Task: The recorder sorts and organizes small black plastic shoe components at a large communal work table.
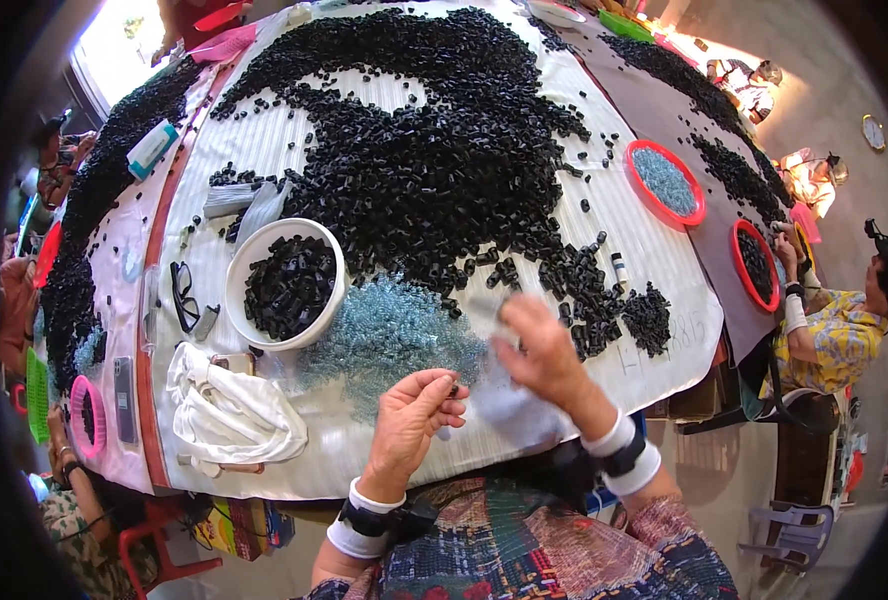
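My left hand is above the near edge of the white-covered table, thumb and forefinger pinched on a small black plastic piece. To its right, my right hand is raised over the cloth; its fingers are smeared by motion, so what they hold does not show. Just beyond both hands lies a heap of tiny clear-blue pieces. Against that heap stands a white bowl filled with black pieces. A large pile of black plastic pieces spreads across the table behind. Smaller black clusters lie at the right.
Left of the bowl are eyeglasses and a bundled white cloth. A red basin of clear-blue pieces sits at the right edge. Co-workers sit at both sides, one in a yellow patterned shirt. A plastic chair stands lower right.
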{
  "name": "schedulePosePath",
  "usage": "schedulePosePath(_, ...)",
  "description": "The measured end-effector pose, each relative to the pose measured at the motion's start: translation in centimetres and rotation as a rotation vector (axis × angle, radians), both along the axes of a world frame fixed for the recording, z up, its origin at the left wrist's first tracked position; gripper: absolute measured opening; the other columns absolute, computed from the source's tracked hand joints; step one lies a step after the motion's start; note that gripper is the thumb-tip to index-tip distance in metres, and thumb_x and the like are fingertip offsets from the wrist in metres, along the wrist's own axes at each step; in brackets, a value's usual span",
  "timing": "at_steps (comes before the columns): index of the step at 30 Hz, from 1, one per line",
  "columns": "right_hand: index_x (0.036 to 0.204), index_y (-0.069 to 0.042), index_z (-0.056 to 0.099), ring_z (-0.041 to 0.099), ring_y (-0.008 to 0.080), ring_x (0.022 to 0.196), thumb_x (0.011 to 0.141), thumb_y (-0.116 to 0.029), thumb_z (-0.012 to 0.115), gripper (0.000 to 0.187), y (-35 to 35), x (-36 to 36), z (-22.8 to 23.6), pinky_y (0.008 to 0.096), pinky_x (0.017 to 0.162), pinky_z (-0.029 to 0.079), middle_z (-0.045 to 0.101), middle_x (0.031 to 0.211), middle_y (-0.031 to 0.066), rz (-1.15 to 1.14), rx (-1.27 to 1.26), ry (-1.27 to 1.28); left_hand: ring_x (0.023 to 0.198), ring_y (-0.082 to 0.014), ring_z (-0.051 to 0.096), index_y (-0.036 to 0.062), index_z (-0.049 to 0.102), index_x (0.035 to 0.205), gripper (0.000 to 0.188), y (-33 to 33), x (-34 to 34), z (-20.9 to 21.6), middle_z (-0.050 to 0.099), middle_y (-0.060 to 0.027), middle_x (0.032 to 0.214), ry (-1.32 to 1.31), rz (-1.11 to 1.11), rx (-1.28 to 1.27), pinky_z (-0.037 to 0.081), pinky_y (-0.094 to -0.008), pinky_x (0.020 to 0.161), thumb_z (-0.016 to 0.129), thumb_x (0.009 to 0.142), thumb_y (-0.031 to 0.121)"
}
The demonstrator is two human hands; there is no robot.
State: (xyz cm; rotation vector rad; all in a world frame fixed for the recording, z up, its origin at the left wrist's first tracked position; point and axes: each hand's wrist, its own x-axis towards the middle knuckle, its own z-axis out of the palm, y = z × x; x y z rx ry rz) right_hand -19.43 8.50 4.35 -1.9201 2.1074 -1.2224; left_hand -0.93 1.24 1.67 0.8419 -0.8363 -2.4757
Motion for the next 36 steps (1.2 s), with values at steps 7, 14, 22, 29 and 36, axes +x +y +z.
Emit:
schedulePosePath(7,0.110,-0.001,0.051,0.051,0.0362,0.102,0.076,-0.004,0.054,0.034,-5.6,-6.0,-3.9,0.0411,0.089,0.043,0.055,0.107,0.0188,-0.129,0.155,0.153,0.059,-0.0082,0.054,-0.0023,0.060,0.108,0.026,-0.6,1.0,-0.2,0.059,-0.0057,0.077,0.024,-0.027,-0.023,0.050,-0.0237,0.055,0.052,0.093,0.018)
schedulePosePath(14,0.108,-0.001,0.050,0.052,0.0358,0.102,0.074,-0.002,0.055,0.034,-2.8,-3.2,-4.1,0.0408,0.089,0.043,0.057,0.104,0.0191,-0.070,0.249,0.164,0.063,-0.0088,0.056,-0.0011,0.056,0.113,0.025,-1.0,1.8,-1.4,0.061,-0.0065,0.082,0.098,-0.025,-0.001,0.051,-0.0244,0.058,0.054,0.092,0.013)
schedulePosePath(22,0.105,0.001,0.056,0.055,0.0344,0.095,0.072,0.005,0.058,0.033,1.0,-3.6,-3.2,0.0397,0.084,0.045,0.059,0.096,0.0174,-0.150,0.103,0.000,0.067,-0.0104,0.060,0.0002,0.058,0.107,0.021,-0.8,1.6,-1.4,0.064,-0.0089,0.085,0.054,-0.066,0.012,0.053,-0.0239,0.059,0.060,0.087,0.007)
schedulePosePath(29,0.103,0.000,0.056,0.054,0.0334,0.089,0.077,0.002,0.055,0.026,-0.6,-2.8,-3.5,0.0387,0.079,0.045,0.059,0.092,0.0161,-0.099,0.105,0.026,0.065,-0.0099,0.060,0.0004,0.059,0.102,0.019,-0.7,1.7,-1.4,0.064,-0.0079,0.082,0.007,-0.107,-0.009,0.052,-0.0229,0.057,0.063,0.085,0.007)
schedulePosePath(36,0.100,-0.001,0.053,0.054,0.0340,0.089,0.078,-0.001,0.053,0.023,-4.5,-2.5,-3.7,0.0407,0.079,0.045,0.059,0.091,0.0160,-0.004,0.035,0.043,0.063,-0.0110,0.060,0.0014,0.058,0.099,0.017,-0.5,1.7,-1.9,0.065,-0.0069,0.082,0.015,-0.117,-0.011,0.051,-0.0230,0.057,0.065,0.084,0.007)
